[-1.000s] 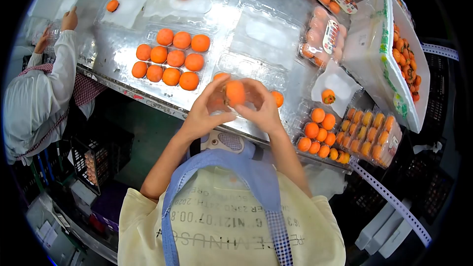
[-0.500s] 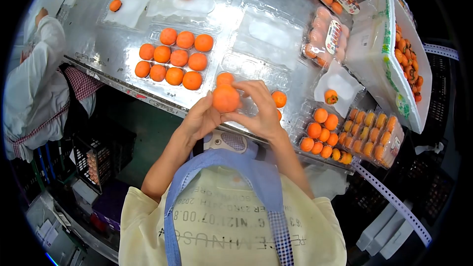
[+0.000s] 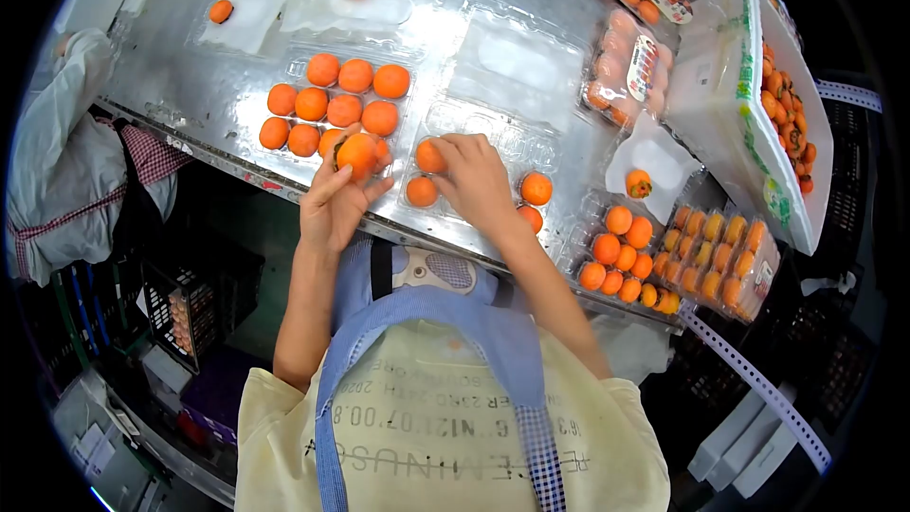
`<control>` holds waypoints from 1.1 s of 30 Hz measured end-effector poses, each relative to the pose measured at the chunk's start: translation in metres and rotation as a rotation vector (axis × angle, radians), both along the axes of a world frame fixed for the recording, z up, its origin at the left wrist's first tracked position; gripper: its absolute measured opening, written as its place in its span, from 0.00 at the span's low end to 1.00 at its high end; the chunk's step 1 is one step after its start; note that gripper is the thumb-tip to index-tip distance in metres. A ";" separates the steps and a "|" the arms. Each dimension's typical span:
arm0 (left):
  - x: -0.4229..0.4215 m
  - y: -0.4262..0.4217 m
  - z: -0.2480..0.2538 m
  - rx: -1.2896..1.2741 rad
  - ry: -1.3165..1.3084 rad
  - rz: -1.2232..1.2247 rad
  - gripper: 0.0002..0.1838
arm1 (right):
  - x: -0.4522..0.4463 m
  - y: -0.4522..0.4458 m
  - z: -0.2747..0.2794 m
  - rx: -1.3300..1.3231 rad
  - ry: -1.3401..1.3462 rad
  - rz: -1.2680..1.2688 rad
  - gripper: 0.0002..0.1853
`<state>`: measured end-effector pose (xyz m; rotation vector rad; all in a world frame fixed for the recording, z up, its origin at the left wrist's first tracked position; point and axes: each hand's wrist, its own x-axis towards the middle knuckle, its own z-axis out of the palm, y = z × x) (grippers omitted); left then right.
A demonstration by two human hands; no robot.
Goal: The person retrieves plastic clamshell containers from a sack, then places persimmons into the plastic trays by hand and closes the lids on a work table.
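My left hand (image 3: 334, 204) is closed around an orange persimmon (image 3: 357, 155), its green calyx turned to the left, above the front of a filled clear tray. That tray holds rows of persimmons (image 3: 344, 111). My right hand (image 3: 474, 180) reaches into a second clear plastic tray (image 3: 512, 147), thumb and fingers closed about a persimmon (image 3: 431, 155) at its left side. Just in front of that one sits another persimmon (image 3: 422, 192). Two more persimmons (image 3: 536, 189) lie at the tray's right end, and my right hand and forearm hide part of the tray between.
On the right stands a white foam box (image 3: 720, 85) of persimmons, near labelled packs (image 3: 630, 66). A part-filled tray (image 3: 616, 256) and a stacked pack (image 3: 716, 261) sit at the front right. White padding sheets (image 3: 351, 0) lie behind. A co-worker's sleeve (image 3: 71, 85) is at left.
My hands have moved apart: the left went leftward and now holds a persimmon, while the right came down onto one in the tray. The co-worker's arm at left has shifted.
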<state>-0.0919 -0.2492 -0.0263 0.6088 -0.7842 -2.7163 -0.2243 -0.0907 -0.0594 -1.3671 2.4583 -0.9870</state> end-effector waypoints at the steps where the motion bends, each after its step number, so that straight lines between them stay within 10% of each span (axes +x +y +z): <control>1: 0.002 0.001 -0.004 0.026 -0.003 -0.009 0.28 | 0.000 -0.004 -0.003 0.029 0.051 0.009 0.22; 9: 0.001 0.022 -0.015 -0.081 -0.174 -0.046 0.26 | -0.009 -0.003 0.006 -0.021 -0.127 -0.041 0.20; 15: -0.014 0.048 -0.004 -0.620 -0.167 0.058 0.25 | 0.010 0.020 -0.004 -0.652 -1.740 -0.150 0.24; 17: -0.020 0.054 0.006 -1.244 -0.104 -0.044 0.27 | 0.014 0.021 0.000 -0.646 -1.779 -0.166 0.26; 20: -0.030 0.060 0.012 -1.480 -0.045 -0.111 0.28 | 0.030 0.017 0.027 -0.871 -2.105 -0.291 0.26; 22: -0.032 0.064 0.018 -1.778 -0.062 -0.199 0.27 | 0.032 0.019 0.026 -0.867 -2.127 -0.376 0.25; 33: -0.029 0.070 0.019 -1.356 -0.014 -0.261 0.26 | -0.057 0.092 0.077 -1.426 -1.814 -0.461 0.17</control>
